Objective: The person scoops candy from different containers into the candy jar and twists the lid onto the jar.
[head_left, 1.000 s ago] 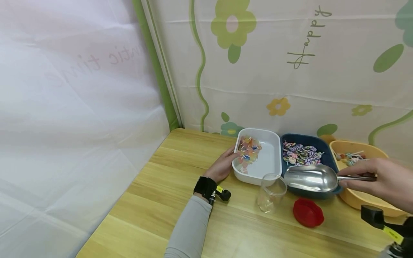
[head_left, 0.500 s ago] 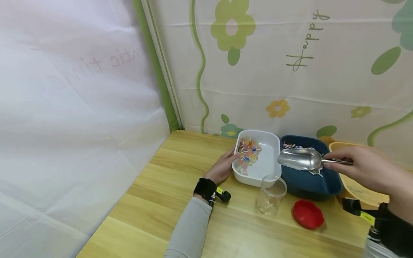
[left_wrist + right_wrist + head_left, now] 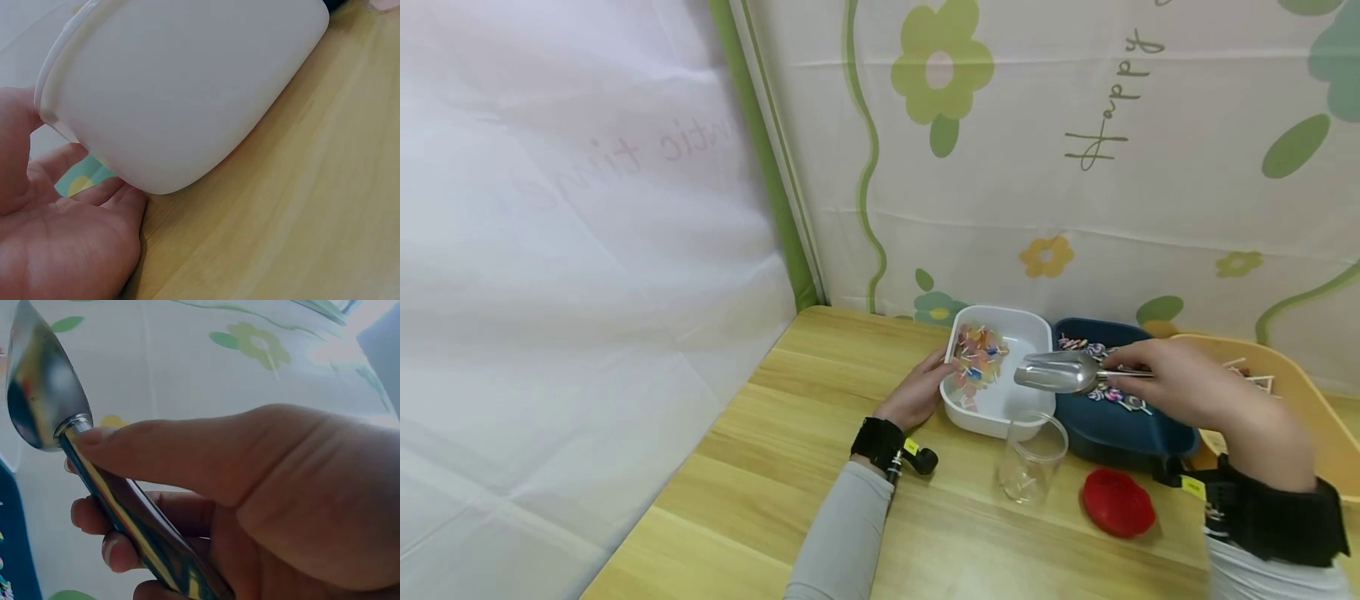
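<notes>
My right hand [image 3: 1187,387] grips the handle of a metal scoop [image 3: 1057,372], thumb along the top and fingers curled underneath in the right wrist view. The scoop's mouth points left, over the right side of a white tray [image 3: 1033,332]. Inside that tray, pale, fruit-coloured lollipops [image 3: 979,354] are heaped toward the left. My left hand [image 3: 913,396] holds the tray's left side, its thumb at the rim and its fingers against the outer wall [image 3: 181,100]. Beneath the right hand, a navy tray [image 3: 1108,437] contains swirled lollipops [image 3: 1120,396], partly covered by the hand and scoop.
A clear plastic jar [image 3: 1032,462] stands in front of the white tray. To its right lies a red lid [image 3: 1117,502] on the wooden table [image 3: 760,442]. A yellow tray [image 3: 1303,387] with more lollipops stands at far right, partly behind the right forearm. Printed cloth [image 3: 1000,192] hangs behind.
My right hand has carried the scoop left and slightly up, from over the navy tray's front to the white tray's right side. The left hand keeps its place on the white tray.
</notes>
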`<state>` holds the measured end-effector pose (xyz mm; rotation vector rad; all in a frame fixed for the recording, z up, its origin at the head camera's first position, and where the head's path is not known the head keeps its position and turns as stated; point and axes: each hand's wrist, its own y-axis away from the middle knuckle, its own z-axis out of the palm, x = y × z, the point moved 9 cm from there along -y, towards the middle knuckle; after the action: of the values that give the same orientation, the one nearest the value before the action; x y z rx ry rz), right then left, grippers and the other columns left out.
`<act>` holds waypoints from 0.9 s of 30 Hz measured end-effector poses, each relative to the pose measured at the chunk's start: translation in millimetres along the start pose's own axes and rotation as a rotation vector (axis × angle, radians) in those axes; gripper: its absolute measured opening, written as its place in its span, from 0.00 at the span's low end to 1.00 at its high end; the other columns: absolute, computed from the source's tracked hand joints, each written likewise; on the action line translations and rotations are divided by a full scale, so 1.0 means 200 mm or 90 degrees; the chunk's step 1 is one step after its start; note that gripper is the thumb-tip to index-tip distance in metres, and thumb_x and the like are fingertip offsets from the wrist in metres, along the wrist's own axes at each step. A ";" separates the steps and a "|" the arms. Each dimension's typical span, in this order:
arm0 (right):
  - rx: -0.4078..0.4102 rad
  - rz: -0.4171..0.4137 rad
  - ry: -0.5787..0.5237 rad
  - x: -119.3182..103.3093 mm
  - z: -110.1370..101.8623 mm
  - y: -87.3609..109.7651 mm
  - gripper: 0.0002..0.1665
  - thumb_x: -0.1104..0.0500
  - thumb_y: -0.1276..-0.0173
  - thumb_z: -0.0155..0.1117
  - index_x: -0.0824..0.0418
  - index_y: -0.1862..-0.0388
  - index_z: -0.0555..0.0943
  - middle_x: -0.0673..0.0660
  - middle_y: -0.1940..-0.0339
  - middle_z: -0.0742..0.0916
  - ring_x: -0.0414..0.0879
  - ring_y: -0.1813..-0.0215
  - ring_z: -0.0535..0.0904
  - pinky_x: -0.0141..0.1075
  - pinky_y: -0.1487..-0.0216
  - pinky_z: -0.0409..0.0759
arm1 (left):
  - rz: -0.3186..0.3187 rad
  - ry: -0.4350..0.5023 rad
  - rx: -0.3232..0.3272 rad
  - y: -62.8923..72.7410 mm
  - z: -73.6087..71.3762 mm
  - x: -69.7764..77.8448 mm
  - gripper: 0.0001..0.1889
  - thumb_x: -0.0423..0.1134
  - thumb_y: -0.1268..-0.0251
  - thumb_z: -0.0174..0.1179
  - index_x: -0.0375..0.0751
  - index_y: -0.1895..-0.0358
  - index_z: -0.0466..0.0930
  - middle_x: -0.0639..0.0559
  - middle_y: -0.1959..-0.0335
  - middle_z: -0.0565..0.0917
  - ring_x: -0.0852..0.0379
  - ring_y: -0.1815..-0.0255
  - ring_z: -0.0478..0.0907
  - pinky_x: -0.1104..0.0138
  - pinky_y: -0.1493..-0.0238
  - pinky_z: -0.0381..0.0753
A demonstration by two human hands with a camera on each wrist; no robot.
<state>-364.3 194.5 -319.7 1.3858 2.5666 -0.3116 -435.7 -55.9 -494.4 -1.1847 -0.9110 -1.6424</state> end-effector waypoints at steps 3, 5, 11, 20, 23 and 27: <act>-0.021 -0.003 -0.023 0.00 0.04 -0.04 0.11 0.59 0.29 0.69 0.64 0.53 0.88 0.48 0.66 0.87 0.42 0.67 0.77 0.32 0.69 0.78 | -0.002 -0.003 0.001 0.01 0.00 0.00 0.31 0.40 0.17 0.49 0.48 0.17 0.53 0.47 0.17 0.56 0.52 0.20 0.56 0.56 0.20 0.54; -0.030 -0.009 -0.029 -0.01 0.07 -0.06 0.11 0.60 0.29 0.69 0.65 0.53 0.88 0.50 0.65 0.88 0.42 0.66 0.78 0.32 0.68 0.79 | -0.003 -0.003 0.002 0.01 0.00 0.00 0.31 0.41 0.17 0.49 0.48 0.17 0.53 0.47 0.17 0.56 0.51 0.20 0.56 0.56 0.20 0.54; -0.033 -0.023 -0.028 -0.03 0.12 -0.10 0.10 0.63 0.30 0.69 0.65 0.52 0.89 0.55 0.59 0.89 0.45 0.61 0.80 0.40 0.60 0.85 | -0.001 0.005 0.004 0.00 0.00 0.00 0.30 0.41 0.17 0.49 0.47 0.17 0.54 0.46 0.18 0.57 0.51 0.20 0.57 0.56 0.20 0.55; -0.038 -0.033 -0.010 -0.06 0.16 -0.13 0.09 0.66 0.30 0.66 0.67 0.55 0.88 0.57 0.59 0.89 0.49 0.60 0.80 0.49 0.57 0.84 | 0.000 0.013 -0.006 0.00 0.00 0.00 0.30 0.38 0.16 0.48 0.47 0.17 0.54 0.47 0.19 0.61 0.52 0.22 0.62 0.57 0.21 0.59; -0.044 -0.041 -0.003 -0.08 0.18 -0.13 0.09 0.68 0.30 0.65 0.68 0.54 0.88 0.59 0.58 0.89 0.52 0.58 0.81 0.55 0.52 0.83 | 0.000 0.014 -0.008 0.00 0.00 0.00 0.30 0.38 0.16 0.48 0.47 0.17 0.53 0.47 0.19 0.60 0.51 0.22 0.61 0.57 0.21 0.58; -0.050 -0.050 0.009 -0.11 0.19 -0.14 0.10 0.69 0.30 0.63 0.69 0.55 0.88 0.61 0.57 0.89 0.56 0.55 0.83 0.61 0.48 0.79 | 0.003 0.011 -0.008 0.00 0.00 0.00 0.30 0.38 0.16 0.47 0.47 0.17 0.53 0.47 0.18 0.58 0.51 0.21 0.59 0.56 0.20 0.57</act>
<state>-372.6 150.5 -347.6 1.2674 2.6190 -0.2111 -435.2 -55.7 -494.1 -1.1780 -0.8874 -1.6552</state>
